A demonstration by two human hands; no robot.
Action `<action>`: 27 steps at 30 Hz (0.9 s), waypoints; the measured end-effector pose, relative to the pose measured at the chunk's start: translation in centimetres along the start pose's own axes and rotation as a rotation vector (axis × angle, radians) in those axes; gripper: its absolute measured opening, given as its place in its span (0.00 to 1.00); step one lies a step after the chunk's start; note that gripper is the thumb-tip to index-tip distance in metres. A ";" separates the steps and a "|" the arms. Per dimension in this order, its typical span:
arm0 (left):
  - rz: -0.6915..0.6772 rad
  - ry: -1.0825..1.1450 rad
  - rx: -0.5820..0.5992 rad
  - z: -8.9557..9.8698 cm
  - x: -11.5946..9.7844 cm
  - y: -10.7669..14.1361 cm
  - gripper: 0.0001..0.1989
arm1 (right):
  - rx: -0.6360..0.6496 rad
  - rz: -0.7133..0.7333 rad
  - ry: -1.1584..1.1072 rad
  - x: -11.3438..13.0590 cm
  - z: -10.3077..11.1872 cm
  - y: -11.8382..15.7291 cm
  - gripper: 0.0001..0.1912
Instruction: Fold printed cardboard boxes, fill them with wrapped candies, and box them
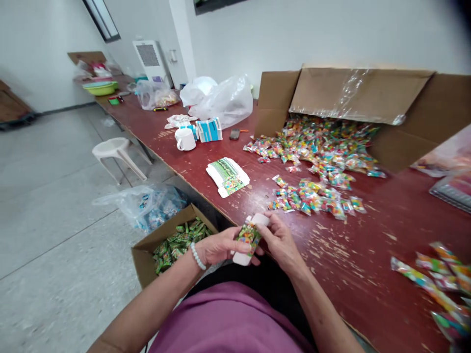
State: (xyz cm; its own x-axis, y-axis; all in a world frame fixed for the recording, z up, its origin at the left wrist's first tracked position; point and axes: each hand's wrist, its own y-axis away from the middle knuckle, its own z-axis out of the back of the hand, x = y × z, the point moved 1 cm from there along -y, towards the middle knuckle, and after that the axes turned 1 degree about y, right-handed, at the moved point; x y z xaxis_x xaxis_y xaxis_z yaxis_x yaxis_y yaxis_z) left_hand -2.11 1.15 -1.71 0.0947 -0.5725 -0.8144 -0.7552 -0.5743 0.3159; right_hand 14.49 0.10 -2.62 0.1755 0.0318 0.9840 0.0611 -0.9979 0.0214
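Head view. 1 small printed carton point(248, 239), white with green and multicoloured print, is held at the near table edge, above the lap. It is gripped from the left by the left hand point(217, 247), closed around it, and pinched at its upper end by the right hand point(280, 240). 1 flat unfolded carton point(227, 176) is laid on the red table point(368, 235). 1 white mug point(185, 139), 1 open cardboard box point(353, 98) spilling candy packets point(312, 196), too many to count, and 1 floor box point(169, 245) of green packs are recorded.

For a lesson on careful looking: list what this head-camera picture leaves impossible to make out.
- Small box: its contents, hidden by left hand and right hand.
- Print on flat cartons: too small.
- Sachets: blurred, cut off by the right edge.
- Floor box: its depth, hidden by green packs.
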 end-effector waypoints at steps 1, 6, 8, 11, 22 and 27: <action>0.048 0.087 0.095 -0.4 0.3 0.3 0.25 | 0.066 -0.009 0.010 0.4 -0.2 0.4 0.14; -0.008 0.112 0.111 -1.2 0.7 0.3 0.21 | 0.156 -0.052 -0.078 2.1 -0.7 1.6 0.23; -0.058 0.057 0.055 -1.3 0.6 0.3 0.22 | 0.142 -0.051 -0.117 2.5 -0.9 1.8 0.29; -0.086 0.027 -0.011 -1.6 0.3 0.5 0.21 | 0.153 -0.042 -0.187 2.8 -1.3 2.1 0.31; -0.200 -0.213 -0.293 -2.2 -0.9 0.9 0.13 | -0.030 -0.025 -0.125 1.4 -1.4 2.5 0.14; -0.351 -0.243 -0.447 -2.4 0.0 1.1 0.21 | -0.111 0.013 0.000 1.3 -0.5 1.8 0.13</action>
State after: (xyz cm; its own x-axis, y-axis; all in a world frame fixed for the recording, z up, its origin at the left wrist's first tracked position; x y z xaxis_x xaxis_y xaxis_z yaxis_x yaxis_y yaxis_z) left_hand -1.40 -0.89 -0.17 0.0981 -0.1849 -0.9779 -0.3561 -0.9241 0.1390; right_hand 14.33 -1.71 -1.19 0.1759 0.0187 0.9842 -0.0502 -0.9983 0.0280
